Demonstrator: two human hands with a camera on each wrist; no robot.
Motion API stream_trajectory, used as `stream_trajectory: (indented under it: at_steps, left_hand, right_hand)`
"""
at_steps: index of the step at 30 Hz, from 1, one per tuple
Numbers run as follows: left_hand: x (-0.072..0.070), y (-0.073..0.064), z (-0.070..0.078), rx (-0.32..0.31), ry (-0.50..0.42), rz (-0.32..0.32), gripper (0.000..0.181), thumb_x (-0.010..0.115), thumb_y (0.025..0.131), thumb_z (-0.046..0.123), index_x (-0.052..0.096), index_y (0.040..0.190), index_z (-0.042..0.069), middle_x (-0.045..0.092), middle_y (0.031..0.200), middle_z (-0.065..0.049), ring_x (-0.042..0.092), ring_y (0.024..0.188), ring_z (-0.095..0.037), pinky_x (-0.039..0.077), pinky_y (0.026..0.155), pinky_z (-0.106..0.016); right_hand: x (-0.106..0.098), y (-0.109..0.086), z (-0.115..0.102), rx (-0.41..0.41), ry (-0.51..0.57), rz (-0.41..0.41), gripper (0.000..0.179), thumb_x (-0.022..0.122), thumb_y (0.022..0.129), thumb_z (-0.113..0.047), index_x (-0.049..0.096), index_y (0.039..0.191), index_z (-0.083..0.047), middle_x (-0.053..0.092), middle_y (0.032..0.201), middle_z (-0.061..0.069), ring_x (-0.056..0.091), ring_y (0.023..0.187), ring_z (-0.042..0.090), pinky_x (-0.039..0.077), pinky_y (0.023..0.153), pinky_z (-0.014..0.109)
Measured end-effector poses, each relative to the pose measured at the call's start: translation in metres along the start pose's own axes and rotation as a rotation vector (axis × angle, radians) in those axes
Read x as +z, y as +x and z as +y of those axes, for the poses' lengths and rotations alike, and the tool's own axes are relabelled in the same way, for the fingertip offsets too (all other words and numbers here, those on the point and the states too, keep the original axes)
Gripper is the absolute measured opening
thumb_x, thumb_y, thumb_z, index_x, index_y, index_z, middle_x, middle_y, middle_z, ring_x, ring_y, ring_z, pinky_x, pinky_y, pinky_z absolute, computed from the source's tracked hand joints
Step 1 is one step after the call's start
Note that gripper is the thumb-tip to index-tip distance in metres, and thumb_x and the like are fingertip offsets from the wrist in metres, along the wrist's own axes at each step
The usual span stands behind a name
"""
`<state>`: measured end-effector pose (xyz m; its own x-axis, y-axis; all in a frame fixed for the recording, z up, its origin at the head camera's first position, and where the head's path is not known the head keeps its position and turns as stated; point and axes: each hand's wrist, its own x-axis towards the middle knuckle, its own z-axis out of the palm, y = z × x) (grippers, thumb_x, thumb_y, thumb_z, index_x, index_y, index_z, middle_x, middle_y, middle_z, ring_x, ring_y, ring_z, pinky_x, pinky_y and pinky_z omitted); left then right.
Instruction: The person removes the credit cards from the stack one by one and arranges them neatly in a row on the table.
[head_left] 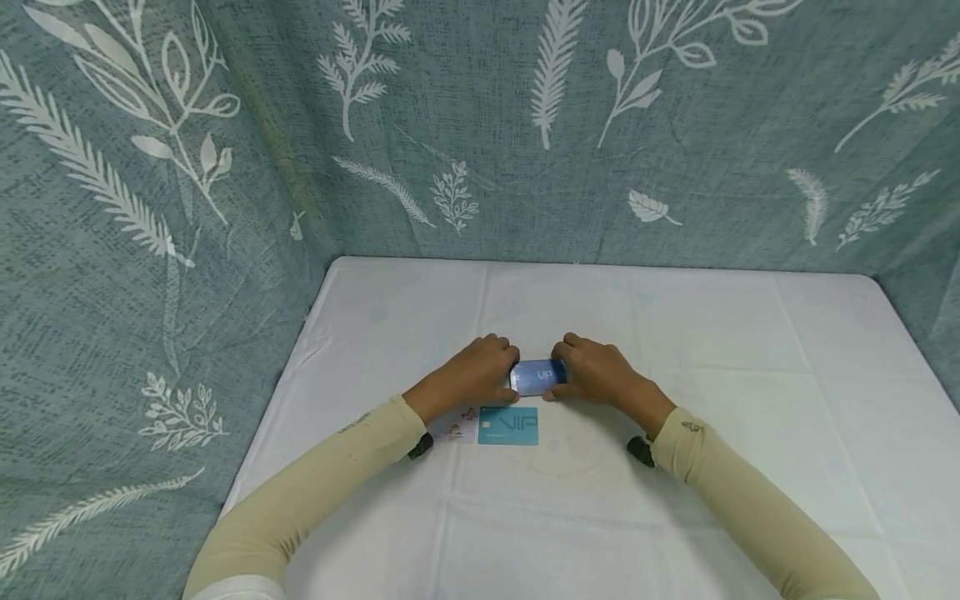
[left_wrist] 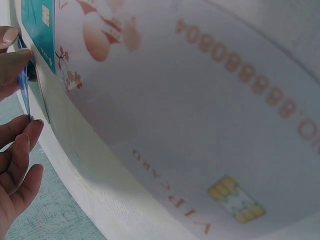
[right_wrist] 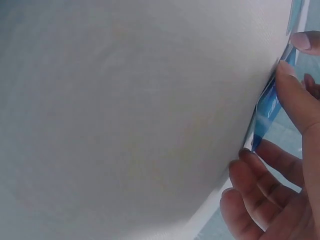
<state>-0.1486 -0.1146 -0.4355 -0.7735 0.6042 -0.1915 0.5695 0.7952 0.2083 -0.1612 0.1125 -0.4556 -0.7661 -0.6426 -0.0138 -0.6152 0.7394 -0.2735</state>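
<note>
A blue card [head_left: 531,380] with VIP printed on it is held at its two short ends. My left hand [head_left: 478,372] pinches the left end between thumb and fingers, and my right hand [head_left: 597,372] pinches the right end. In the right wrist view the shiny blue card [right_wrist: 268,107] shows edge-on between thumb and fingers, close over the cloth. Just nearer to me lies a teal VIP card [head_left: 508,426] flat on the table. A white card [left_wrist: 160,100] with red flower print and a chip adjoins it, partly hidden by my left wrist in the head view.
The table [head_left: 720,483] is covered in a white cloth with fold lines. A grey-green curtain [head_left: 480,108] with white leaf patterns hangs behind it and along the left side. Dark wrist devices [head_left: 641,452] sit under both sleeve cuffs, near the cloth.
</note>
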Motion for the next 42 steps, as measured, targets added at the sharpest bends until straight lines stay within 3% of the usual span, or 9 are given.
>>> stream_trajectory:
  at_steps: [16,28,42]
  left_hand:
    - [-0.004,-0.003,0.0,0.011,-0.019,0.036,0.053,0.075,0.088,0.039,0.064,0.126,0.003,0.065,0.116,-0.009,0.057,0.102,-0.02,0.051,0.093,-0.035]
    - [-0.002,-0.004,-0.002,0.02,-0.026,0.027,0.059,0.074,0.089,0.042,0.06,0.131,0.003,0.062,0.126,-0.011,0.055,0.112,-0.023,0.048,0.101,-0.036]
    - [-0.001,-0.004,-0.001,0.016,-0.029,0.049,0.063,0.074,0.089,0.044,0.061,0.132,0.001,0.064,0.123,-0.013,0.055,0.105,-0.021,0.05,0.096,-0.036]
  right_hand:
    - [-0.006,-0.001,0.001,0.027,0.007,-0.021,0.068,0.089,0.071,-0.048,0.068,0.121,-0.006,0.064,0.11,0.008,0.062,0.089,0.016,0.057,0.073,0.036]
    - [-0.008,-0.005,0.003,0.031,0.023,0.0,0.068,0.086,0.073,-0.051,0.068,0.121,-0.007,0.063,0.109,0.007,0.064,0.09,0.017,0.056,0.071,0.036]
    - [-0.01,-0.011,0.007,-0.003,0.038,0.023,0.068,0.083,0.076,-0.052,0.068,0.123,-0.005,0.063,0.112,0.008,0.066,0.093,0.018,0.057,0.075,0.038]
